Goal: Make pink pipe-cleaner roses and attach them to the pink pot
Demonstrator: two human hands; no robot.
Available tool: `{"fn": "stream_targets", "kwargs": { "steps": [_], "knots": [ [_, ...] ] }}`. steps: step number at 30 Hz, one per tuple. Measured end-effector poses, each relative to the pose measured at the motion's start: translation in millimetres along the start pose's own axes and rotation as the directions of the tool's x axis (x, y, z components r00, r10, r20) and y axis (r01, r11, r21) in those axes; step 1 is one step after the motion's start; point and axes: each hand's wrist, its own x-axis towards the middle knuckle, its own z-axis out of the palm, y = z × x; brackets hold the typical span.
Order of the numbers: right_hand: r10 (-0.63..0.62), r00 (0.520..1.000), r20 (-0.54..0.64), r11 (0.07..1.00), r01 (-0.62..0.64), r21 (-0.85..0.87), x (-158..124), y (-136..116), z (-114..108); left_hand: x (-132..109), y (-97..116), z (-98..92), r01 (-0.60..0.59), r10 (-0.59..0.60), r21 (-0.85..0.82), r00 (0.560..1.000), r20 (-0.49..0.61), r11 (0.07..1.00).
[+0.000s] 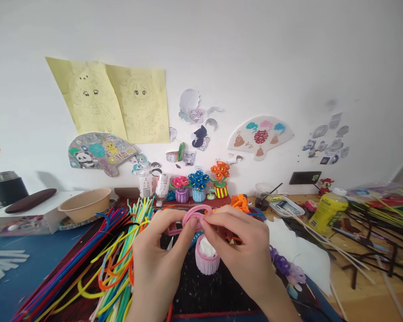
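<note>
Both my hands meet over a black mat (204, 286) at the centre. My left hand (157, 255) and my right hand (242, 246) each pinch a bent pink pipe cleaner (198, 211), which loops up between the fingertips. Just below the fingers stands a small pink pot (207, 259) wrapped in pink pipe cleaner, with white filling on top. A heap of coloured pipe cleaners (104, 264) lies to the left of my left hand. A purple pipe-cleaner piece (284, 264) lies to the right of my right wrist.
Three small pipe-cleaner flower pots (199, 185) stand by the wall, with two small bottles (153, 184) beside them. A tan bowl (84, 204) is at the left, a yellow bottle (327, 210) and thin sticks (372, 237) at the right. White paper (297, 248) lies beside the mat.
</note>
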Motion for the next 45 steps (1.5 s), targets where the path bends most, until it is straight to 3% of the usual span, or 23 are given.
{"fn": "stream_targets", "kwargs": {
  "steps": [13,26,33,45],
  "knots": [
    [0.149,0.986,0.071,0.971,-0.159,0.176,-1.9,-2.7,3.9,-5.7,-2.7,5.2,-0.026,0.017,-0.107,0.996,-0.086,0.994],
    [0.336,0.923,0.188,0.893,-0.375,0.247,2.4,4.9,-5.3,-0.3,1.0,-3.4,0.063,-0.062,-0.047,0.998,0.025,0.997],
    [0.315,0.915,0.252,0.892,-0.377,0.251,4.9,6.7,-7.7,0.0,1.9,-0.5,0.066,-0.062,-0.071,0.997,0.053,0.995],
    [0.405,0.891,0.206,0.831,-0.453,0.324,4.9,5.7,-6.7,7.7,2.1,-8.9,0.023,-0.025,0.018,0.991,0.134,1.000]
  ]
}}
